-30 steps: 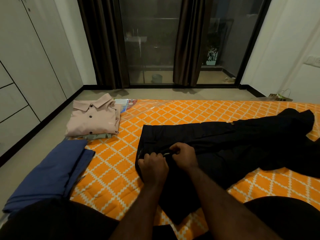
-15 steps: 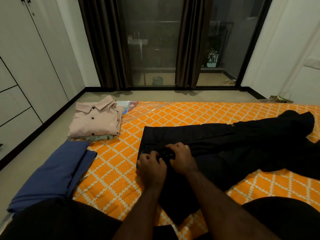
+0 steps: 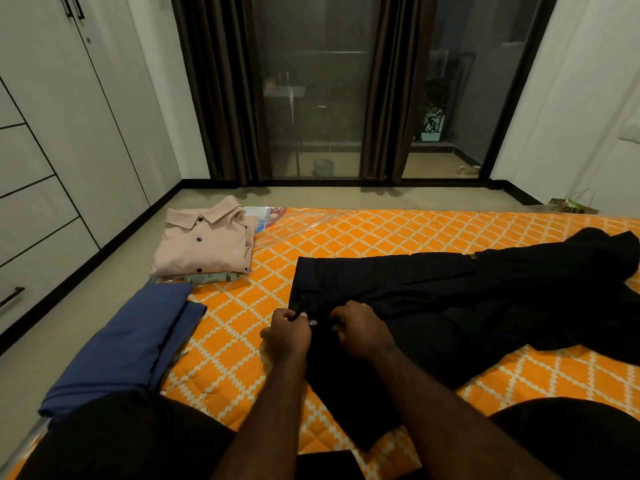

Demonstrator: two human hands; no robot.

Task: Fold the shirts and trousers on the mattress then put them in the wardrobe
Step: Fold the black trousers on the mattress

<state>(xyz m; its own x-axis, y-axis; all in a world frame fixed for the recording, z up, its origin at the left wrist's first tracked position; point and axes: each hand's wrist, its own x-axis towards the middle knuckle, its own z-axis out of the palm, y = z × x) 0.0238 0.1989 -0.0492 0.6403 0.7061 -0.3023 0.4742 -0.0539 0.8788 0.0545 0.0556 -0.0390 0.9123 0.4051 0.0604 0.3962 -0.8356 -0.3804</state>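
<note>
Black trousers (image 3: pixel 450 299) lie spread across the orange patterned mattress (image 3: pixel 398 230), waistband toward me, legs running off to the right. My left hand (image 3: pixel 287 332) pinches the waistband edge beside a small metal button. My right hand (image 3: pixel 360 329) grips the waistband fabric just right of the button. A folded beige shirt (image 3: pixel 204 247) rests on another folded garment at the mattress's far left corner. A folded blue garment (image 3: pixel 128 341) lies at the left edge, nearer me.
White wardrobe doors and drawers (image 3: pixel 52 150) line the left wall, across a strip of bare floor (image 3: pixel 86 306). Dark curtains and a glass sliding door (image 3: pixel 311 98) stand beyond the mattress. My knees fill the bottom corners.
My hands have drawn slightly apart on the waistband, and the metal button now shows between them. The trousers and the folded clothes lie as before.
</note>
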